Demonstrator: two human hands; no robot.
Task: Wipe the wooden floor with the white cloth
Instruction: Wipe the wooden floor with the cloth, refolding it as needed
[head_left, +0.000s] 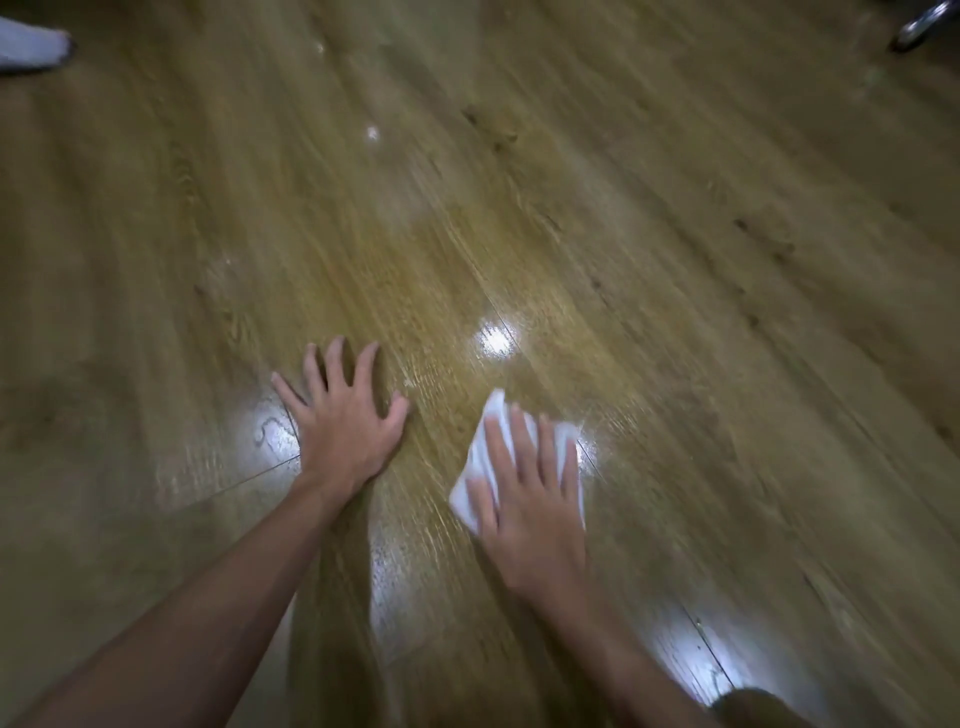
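right hand (530, 499) flat, presses white cloth (485, 457) | left hand (345, 415) splayed on wooden floor (675, 260) | chair caster (922, 23) at 1 o'clock | glossy planks, glare patches

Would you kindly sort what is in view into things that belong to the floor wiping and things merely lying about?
Part of the job:
white cloth, under the right hand
wooden floor
left hand, flat on the floor

Lying about:
white sock, top left
dark metal object, top right

Glossy wooden floor (675, 260), white cloth (488, 452)
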